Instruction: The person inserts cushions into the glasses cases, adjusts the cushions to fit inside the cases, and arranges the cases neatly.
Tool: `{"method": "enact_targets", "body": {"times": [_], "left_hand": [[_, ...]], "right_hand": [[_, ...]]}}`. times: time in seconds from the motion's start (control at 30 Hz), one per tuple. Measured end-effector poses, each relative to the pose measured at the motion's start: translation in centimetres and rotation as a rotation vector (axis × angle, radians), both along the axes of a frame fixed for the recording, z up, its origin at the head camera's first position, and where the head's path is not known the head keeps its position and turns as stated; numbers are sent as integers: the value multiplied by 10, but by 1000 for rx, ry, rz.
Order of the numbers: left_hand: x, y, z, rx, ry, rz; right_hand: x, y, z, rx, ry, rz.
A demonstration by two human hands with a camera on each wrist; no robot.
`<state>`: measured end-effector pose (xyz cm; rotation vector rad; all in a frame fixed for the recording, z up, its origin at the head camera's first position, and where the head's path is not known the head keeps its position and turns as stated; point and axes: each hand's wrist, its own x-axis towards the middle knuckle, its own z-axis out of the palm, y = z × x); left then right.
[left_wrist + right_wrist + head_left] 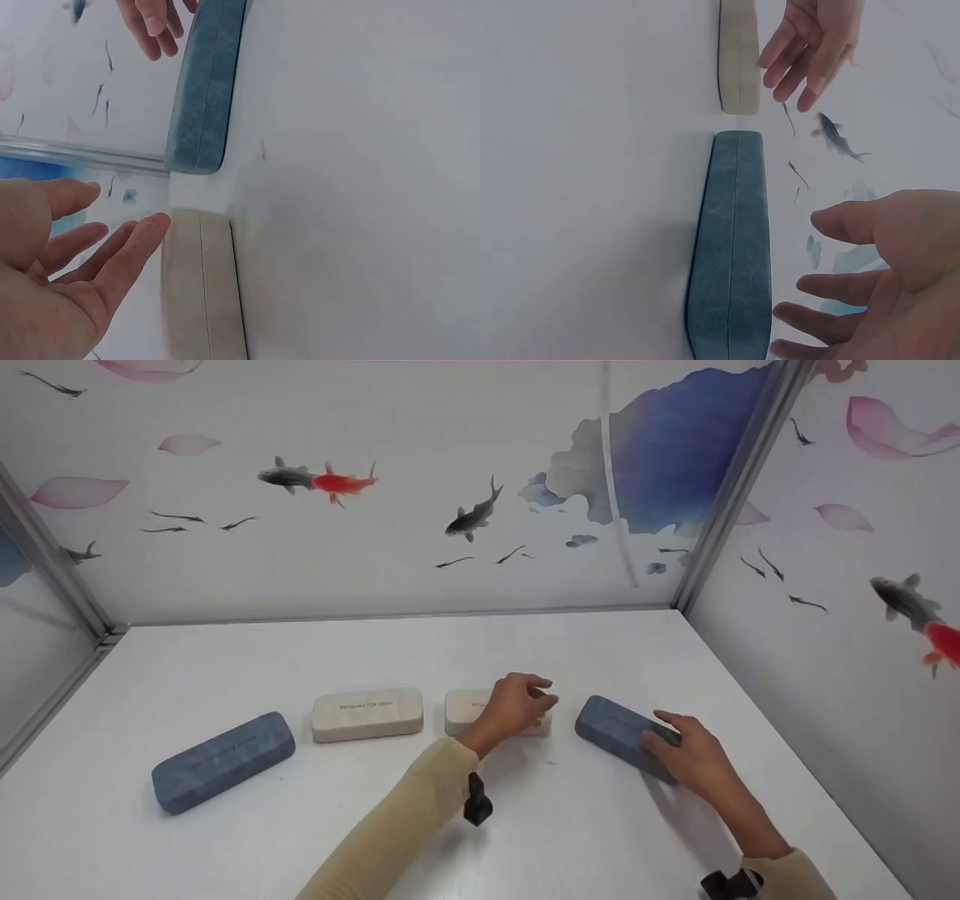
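My left hand (512, 705) hovers over the right-hand cream glasses case (466, 709), hiding much of its lid. Its fingers are loosely bent with nothing between them; the left wrist view has that case's seamed side (202, 292) beside the fingertips. Over the right end of a blue glasses case (615, 727) hangs my right hand (694, 754), thumb and fingers spread and holding nothing. The right wrist view puts these fingers next to the blue side (731, 247) of the case; whether a fingertip touches it I cannot tell. Both cases lie closed on the table.
Another cream glasses case (367, 715) lies left of centre on the white table (360, 810). Farther left, a second blue glasses case (223, 763) sits at a slant. White panels printed with fish and petals enclose the table at the back (405, 570) and sides.
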<state>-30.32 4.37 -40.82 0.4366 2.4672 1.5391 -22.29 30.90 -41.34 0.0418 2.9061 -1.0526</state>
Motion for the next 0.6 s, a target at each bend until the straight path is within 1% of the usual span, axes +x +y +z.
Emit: {"method": "enact_targets", "body": {"times": [0.1,0.2,0.27,0.37,0.43,0.5,0.53,0.6], "left_hand": [[0,-19,1,15,3,9],[-1,-39,1,13,37,22],[-1,-52,3,2,74,32],[0,-71,4,-43,154,49],[-1,-82,6,-81,202,73],[-2,-93,8,-129,235,110],[-3,-98,8,-151,243,133],[-5,-110,10,-197,247,188]], "right_hand": [[0,-10,0,-18,48,5],[-2,-20,1,-32,104,23],[-5,-26,1,-30,146,35],[-12,-34,0,-30,220,62],[-18,-39,-1,-17,277,85],[-26,-43,-1,1,337,121],[-30,-44,-1,18,364,137],[-39,-47,1,60,391,162]]}}
